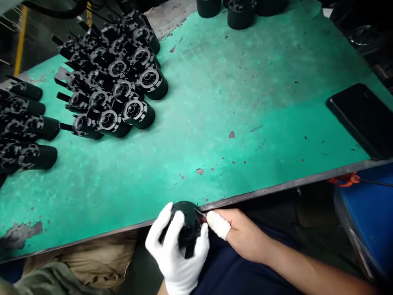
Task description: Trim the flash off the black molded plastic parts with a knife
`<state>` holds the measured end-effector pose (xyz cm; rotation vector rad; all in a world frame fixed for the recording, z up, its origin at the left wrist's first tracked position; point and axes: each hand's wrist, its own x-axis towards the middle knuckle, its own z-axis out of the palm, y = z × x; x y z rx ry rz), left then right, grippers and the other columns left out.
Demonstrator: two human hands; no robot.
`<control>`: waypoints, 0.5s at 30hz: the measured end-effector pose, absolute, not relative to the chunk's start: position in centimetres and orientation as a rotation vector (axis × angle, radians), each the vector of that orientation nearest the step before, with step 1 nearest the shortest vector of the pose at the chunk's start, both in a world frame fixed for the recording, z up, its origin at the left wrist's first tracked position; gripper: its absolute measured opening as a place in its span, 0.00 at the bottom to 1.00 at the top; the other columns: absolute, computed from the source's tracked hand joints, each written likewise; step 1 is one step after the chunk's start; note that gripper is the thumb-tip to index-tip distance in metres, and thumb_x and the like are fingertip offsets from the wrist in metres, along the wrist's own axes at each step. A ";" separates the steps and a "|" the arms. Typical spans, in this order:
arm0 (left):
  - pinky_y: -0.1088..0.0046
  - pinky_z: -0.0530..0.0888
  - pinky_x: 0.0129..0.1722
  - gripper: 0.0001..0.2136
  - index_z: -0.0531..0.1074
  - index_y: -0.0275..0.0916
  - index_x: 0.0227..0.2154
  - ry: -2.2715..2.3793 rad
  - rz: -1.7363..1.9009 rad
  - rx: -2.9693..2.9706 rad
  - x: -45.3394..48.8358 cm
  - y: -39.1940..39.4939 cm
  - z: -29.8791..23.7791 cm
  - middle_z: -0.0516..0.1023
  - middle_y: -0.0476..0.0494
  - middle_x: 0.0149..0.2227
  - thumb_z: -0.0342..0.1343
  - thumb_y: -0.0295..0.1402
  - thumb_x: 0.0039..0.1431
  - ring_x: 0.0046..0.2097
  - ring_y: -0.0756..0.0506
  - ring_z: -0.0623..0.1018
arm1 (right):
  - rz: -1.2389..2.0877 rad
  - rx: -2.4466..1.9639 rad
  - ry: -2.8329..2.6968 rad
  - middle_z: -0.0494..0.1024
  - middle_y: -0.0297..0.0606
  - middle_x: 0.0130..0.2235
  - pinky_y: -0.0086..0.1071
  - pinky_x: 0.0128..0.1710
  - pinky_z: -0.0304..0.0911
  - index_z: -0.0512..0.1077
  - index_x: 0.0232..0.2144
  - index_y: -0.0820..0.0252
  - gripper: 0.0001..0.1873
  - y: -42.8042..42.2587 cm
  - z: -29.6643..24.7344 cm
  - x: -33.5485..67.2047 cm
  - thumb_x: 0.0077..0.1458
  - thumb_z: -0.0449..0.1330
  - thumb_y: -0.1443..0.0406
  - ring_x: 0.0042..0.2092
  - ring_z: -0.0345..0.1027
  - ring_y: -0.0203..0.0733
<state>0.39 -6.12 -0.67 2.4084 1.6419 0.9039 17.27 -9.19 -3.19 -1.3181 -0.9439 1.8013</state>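
My left hand (176, 250), in a white glove, is wrapped around a black cylindrical plastic part (186, 223) held just below the table's front edge. My right hand (238, 235) is bare, with white tape around one fingertip, and pinches a small thin blade (200, 212) whose tip touches the top edge of the part. A large batch of similar black cylindrical parts (119, 82) lies in rows on the green table top (245, 90) at the far left.
More black parts (24, 127) lie along the left edge, and upright ones (241, 12) stand at the back. A black phone (364, 119) lies at the right edge. A blue bin (368, 217) sits below the table on the right.
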 end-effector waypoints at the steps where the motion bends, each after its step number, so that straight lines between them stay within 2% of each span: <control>1: 0.54 0.77 0.53 0.28 0.71 0.37 0.47 1.611 0.927 2.420 0.2 -6.0 -0.9 0.70 0.33 0.53 0.73 0.28 0.40 0.54 0.33 0.77 | 1.801 -1.321 -0.972 0.68 0.32 0.28 0.32 0.34 0.57 0.68 0.27 0.58 0.21 -9.1 -3.1 17.4 0.68 0.49 0.54 0.32 0.58 0.38; 4: 0.55 0.80 0.48 0.27 0.71 0.37 0.42 1.547 0.966 2.456 -0.2 -5.6 -1.4 0.71 0.37 0.48 0.74 0.29 0.36 0.51 0.32 0.79 | 1.811 -1.323 -1.035 0.68 0.31 0.29 0.33 0.35 0.57 0.65 0.27 0.57 0.19 -8.9 -2.7 17.7 0.69 0.48 0.58 0.32 0.59 0.37; 8: 0.57 0.82 0.43 0.26 0.70 0.41 0.39 1.503 0.968 2.507 -0.3 -5.3 -1.8 0.72 0.42 0.43 0.74 0.32 0.34 0.48 0.33 0.81 | 1.793 -1.370 -1.062 0.71 0.32 0.30 0.33 0.36 0.57 0.67 0.28 0.57 0.18 -8.6 -2.4 17.6 0.69 0.49 0.58 0.34 0.62 0.38; 15: 0.55 0.82 0.42 0.24 0.70 0.42 0.36 1.542 1.022 2.482 -0.2 -5.4 -2.2 0.72 0.44 0.42 0.73 0.34 0.34 0.46 0.34 0.81 | 1.780 -1.448 -1.035 0.68 0.31 0.28 0.34 0.34 0.55 0.62 0.24 0.57 0.21 -8.4 -2.6 17.5 0.70 0.48 0.57 0.32 0.58 0.37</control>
